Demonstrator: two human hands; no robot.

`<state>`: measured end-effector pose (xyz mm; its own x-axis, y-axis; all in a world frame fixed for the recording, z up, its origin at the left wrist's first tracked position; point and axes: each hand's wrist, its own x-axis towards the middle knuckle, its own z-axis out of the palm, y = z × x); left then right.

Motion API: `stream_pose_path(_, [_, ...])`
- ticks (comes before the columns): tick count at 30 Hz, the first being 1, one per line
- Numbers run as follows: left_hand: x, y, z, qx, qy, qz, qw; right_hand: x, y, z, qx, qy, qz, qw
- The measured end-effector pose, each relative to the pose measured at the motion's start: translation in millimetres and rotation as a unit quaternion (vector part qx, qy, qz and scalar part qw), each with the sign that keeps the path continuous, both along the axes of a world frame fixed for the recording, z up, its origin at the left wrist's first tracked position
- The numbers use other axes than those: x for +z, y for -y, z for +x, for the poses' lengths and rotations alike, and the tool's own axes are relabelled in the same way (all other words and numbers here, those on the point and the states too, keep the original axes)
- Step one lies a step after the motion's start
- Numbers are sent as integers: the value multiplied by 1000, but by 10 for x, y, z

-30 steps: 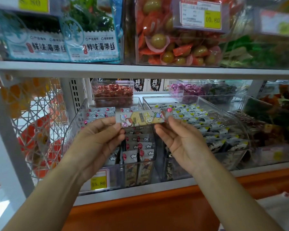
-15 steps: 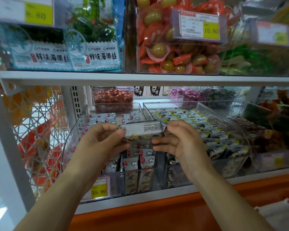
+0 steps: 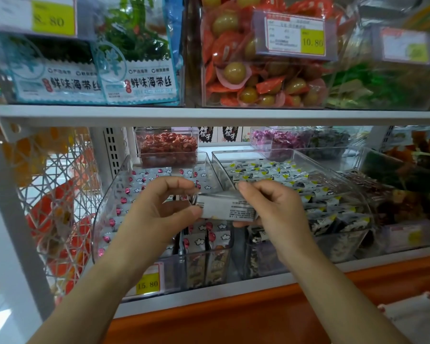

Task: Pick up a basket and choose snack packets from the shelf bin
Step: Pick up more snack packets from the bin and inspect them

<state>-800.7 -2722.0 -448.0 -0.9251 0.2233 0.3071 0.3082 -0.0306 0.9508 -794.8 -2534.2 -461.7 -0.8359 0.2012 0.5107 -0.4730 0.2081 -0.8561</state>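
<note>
A small snack packet [image 3: 225, 207] is held flat between both hands, its white printed back turned up toward me. My left hand [image 3: 159, 209] pinches its left end with thumb and fingers. My right hand [image 3: 273, 209] grips its right end with curled fingers. The packet hovers over the clear shelf bin [image 3: 109, 194] holding several white packets with red balloons. No basket is in view.
A second clear bin [image 3: 350, 194] of black-and-yellow packets sits to the right. A yellow price tag [image 3: 148, 284] hangs on the bin front. A white shelf board [image 3: 209, 115] runs above, with seaweed bags [image 3: 139, 70] and wrapped eggs [image 3: 256, 78] on it. A white mesh panel [image 3: 57, 194] stands left.
The packet was turned over from its coloured front to its printed back, and both hands lowered slightly with it. The camera view tilted down a little.
</note>
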Motion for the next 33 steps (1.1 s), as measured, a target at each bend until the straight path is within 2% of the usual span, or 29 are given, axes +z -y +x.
stream_pose_path(4, [11, -18, 28, -3, -3, -60, 998, 34, 11, 23, -33, -25, 49, 998])
stream_pose_path(10, [49, -34, 5, 36, -2, -91, 995, 26, 42, 54, -35, -69, 113, 991])
stream_pose_path(18, [96, -17, -46, 75, -15, -88, 993, 1, 52, 31, 0, -44, 130, 991])
stream_pose_path(23, [50, 1, -77, 128, -63, -102, 984, 19, 2, 48, 61, 31, 117, 991])
stream_pose_path(28, [39, 14, -87, 124, -112, -121, 978, 71, -22, 58, 39, 30, 122, 991])
stream_pose_path(33, [20, 17, -79, 111, -123, -129, 978, 125, -45, 14, 0, 6, 154, 988])
